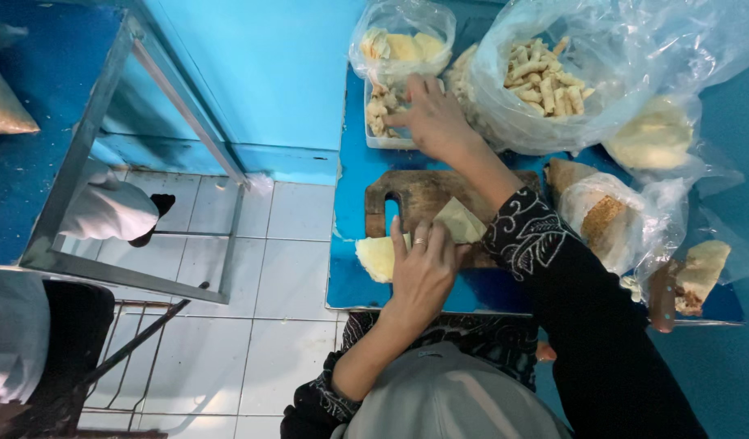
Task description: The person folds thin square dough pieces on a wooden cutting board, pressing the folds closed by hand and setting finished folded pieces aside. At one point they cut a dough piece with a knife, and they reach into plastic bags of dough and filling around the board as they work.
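A thin, pale yellow pastry sheet (459,221) lies on the wooden cutting board (427,199) at the near edge of the blue table (354,280), one corner folded up so it shows as a small angular flap. The left hand (423,272) lies flat on it, fingers spread loosely and pressing down, a ring on one finger. Just left of that hand, a small stack of the same pale sheets (377,257) juts past the board. The right hand (431,118) reaches across to a white rectangular tray (383,138) of rolled, tan pastry pieces; its fingers curl down among them, though whether they pinch one I cannot tell. Two clear plastic bags stand behind the tray: a small bag (400,41) with flat yellowish pieces, and a large bag (545,73) with many finger-shaped rolls.
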The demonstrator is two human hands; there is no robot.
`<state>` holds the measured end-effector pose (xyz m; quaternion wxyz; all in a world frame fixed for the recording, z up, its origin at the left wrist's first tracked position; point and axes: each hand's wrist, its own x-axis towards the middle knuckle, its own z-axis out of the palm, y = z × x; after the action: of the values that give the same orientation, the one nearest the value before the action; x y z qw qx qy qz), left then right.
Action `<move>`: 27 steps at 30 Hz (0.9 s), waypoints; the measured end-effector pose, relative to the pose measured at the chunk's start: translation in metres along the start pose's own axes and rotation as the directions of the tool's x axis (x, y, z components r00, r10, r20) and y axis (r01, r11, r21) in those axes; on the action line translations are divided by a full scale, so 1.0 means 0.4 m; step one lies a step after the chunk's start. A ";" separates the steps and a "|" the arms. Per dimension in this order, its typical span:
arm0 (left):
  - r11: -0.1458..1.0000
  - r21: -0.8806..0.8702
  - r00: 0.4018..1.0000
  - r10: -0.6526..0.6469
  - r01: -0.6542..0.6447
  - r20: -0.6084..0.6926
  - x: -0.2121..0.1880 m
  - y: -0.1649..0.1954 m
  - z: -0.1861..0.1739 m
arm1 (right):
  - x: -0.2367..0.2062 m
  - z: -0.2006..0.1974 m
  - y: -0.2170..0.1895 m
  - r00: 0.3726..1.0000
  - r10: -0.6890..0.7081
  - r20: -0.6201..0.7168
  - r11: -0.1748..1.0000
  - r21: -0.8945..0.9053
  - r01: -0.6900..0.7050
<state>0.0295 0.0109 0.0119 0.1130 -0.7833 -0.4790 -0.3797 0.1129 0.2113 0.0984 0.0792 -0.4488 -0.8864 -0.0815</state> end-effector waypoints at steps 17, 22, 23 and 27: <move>0.999 0.041 1.000 0.018 -0.019 0.009 -0.004 0.001 -0.013 | -0.143 -0.055 0.076 0.993 -0.087 0.083 0.926 0.375 0.050; 0.999 0.032 0.999 0.016 -0.017 0.035 -0.003 -0.002 -0.011 | -0.327 -0.080 0.061 0.983 -0.068 0.171 0.945 0.327 0.009; 0.999 0.043 0.999 0.018 -0.020 0.043 -0.002 -0.002 -0.011 | -0.362 -0.082 0.048 0.984 -0.052 0.169 0.949 0.316 -0.005; 0.998 0.060 0.999 0.014 -0.017 0.041 0.005 0.002 -0.010 | -0.454 -0.064 -0.011 0.993 -0.114 0.024 0.991 -0.074 0.115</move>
<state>0.0288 0.0097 0.0160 0.1299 -0.7908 -0.4864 -0.3480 0.2172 0.0610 0.0843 0.0486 -0.4007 -0.9077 -0.1147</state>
